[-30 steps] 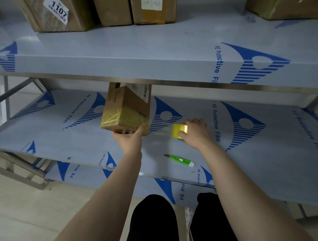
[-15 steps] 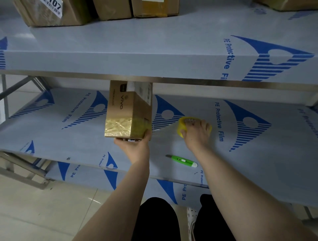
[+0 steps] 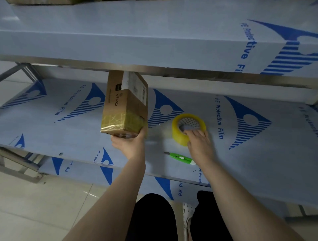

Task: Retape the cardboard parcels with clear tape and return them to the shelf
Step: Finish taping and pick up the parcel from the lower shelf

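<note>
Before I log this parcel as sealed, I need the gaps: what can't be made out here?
Head view:
- Top end of the box: hidden behind the upper shelf edge.
- Its bottom: covered by the left hand.
- Print on the label: too small, blurred.
- Tape stretch from the roll in the right hand: too faint to trace.
- The upper-shelf boxes: cut off by the frame's top.

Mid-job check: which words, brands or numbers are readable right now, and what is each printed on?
"vivo": printed on the side of the parcel.
"PE Protective Film": repeated in blue on the shelf film.
The label on the parcel: too blurred to read.
</note>
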